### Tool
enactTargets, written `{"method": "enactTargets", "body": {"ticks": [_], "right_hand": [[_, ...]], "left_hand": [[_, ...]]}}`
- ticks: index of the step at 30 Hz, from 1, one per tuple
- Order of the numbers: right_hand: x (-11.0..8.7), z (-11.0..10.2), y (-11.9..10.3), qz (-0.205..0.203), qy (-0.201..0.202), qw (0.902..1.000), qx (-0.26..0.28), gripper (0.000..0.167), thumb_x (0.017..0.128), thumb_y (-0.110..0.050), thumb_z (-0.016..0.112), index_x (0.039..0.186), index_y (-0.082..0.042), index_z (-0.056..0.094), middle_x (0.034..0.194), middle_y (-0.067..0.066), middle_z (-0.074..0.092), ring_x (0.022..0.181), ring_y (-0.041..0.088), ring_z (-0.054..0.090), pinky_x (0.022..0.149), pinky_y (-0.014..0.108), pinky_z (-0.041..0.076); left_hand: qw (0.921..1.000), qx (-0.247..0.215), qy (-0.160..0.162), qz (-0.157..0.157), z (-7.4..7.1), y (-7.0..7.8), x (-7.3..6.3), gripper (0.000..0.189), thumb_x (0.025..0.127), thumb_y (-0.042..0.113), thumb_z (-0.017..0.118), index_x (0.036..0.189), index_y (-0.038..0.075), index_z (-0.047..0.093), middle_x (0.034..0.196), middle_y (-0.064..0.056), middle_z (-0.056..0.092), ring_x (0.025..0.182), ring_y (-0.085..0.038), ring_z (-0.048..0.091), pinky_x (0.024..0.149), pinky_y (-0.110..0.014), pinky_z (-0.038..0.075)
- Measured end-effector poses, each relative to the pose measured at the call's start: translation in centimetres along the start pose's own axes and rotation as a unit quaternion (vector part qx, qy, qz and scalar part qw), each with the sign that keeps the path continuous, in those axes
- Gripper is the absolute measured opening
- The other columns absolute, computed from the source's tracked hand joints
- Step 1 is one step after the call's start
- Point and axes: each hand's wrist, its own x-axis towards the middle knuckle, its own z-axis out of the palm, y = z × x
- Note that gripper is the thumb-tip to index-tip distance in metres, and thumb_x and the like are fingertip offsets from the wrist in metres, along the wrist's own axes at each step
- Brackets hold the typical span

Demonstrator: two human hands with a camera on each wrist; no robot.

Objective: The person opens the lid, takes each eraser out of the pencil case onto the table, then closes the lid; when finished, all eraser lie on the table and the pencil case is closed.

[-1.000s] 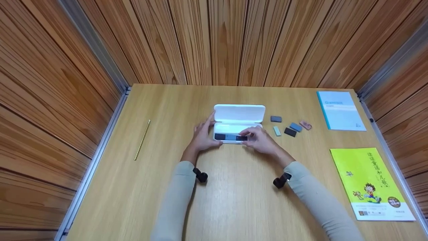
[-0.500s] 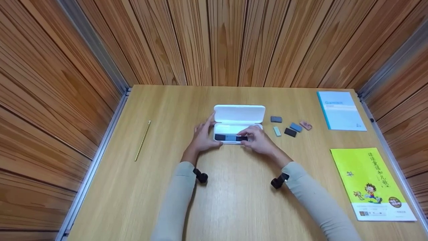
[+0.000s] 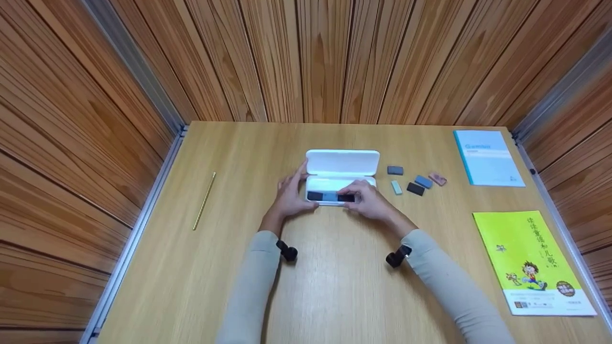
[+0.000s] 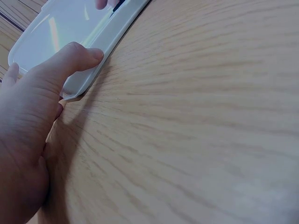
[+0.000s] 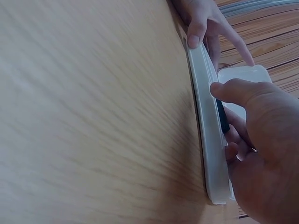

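Observation:
A white pencil case (image 3: 342, 162) lies with its lid raised at the middle of the table. Along its front side sit a dark eraser (image 3: 315, 196), a light blue eraser (image 3: 330, 196) and a black eraser (image 3: 346, 198) in a row. My left hand (image 3: 290, 196) grips the case's left end, thumb at the front rim and a finger reaching up to the lid. In the left wrist view that thumb (image 4: 91, 57) bends over the rim. My right hand (image 3: 367, 200) pinches the black eraser inside the case, its thumb (image 5: 224, 89) right at the front rim.
Several loose erasers lie right of the case, among them a blue eraser (image 3: 423, 181) and a pink eraser (image 3: 437, 178). A gold pencil (image 3: 204, 200) lies at left. A pale blue notebook (image 3: 490, 158) and a yellow-green book (image 3: 528, 258) lie at right.
My right hand has shifted slightly, its fingers settling lower over the black eraser at the row's right end. The left hand stays in place on the case.

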Motion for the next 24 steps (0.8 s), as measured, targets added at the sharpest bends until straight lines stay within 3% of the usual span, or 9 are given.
{"method": "enactTargets", "body": {"ticks": [11,19,24], "right_hand": [[0.41,-0.03,-0.02,-0.009,-0.021,0.9996,-0.017,0.036,0.104,-0.011,0.078,0.14,-0.019,0.081,0.136,0.017,0.061,0.129,0.034,0.053,0.106,0.042,0.037],[0.58,0.1,0.32,-0.037,-0.008,0.9989,-0.026,0.032,0.101,-0.01,0.081,0.132,-0.015,0.079,0.128,0.017,0.061,0.12,0.031,0.051,0.1,0.039,0.037],[0.58,0.09,0.36,-0.023,-0.002,0.9997,0.003,0.037,0.102,-0.008,0.08,0.136,-0.014,0.067,0.134,0.016,0.059,0.125,0.032,0.055,0.105,0.042,0.043]], "left_hand": [[0.9999,-0.004,-0.002,-0.013,-0.09,0.13,-0.11,0.134,0.083,0.039,0.098,0.179,0.053,0.006,0.17,0.003,0.058,0.163,-0.03,0.037,0.14,-0.063,0.012],[1.0,0.003,-0.001,-0.002,0.0,-0.06,0.17,0.133,0.083,0.039,0.098,0.182,0.04,0.01,0.168,-0.002,0.061,0.158,-0.032,0.044,0.141,-0.063,0.009],[0.9999,0.001,-0.001,-0.01,0.03,0.01,0.18,0.133,0.083,0.038,0.098,0.182,0.042,0.009,0.168,-0.001,0.06,0.158,-0.031,0.043,0.141,-0.063,0.01]]}}
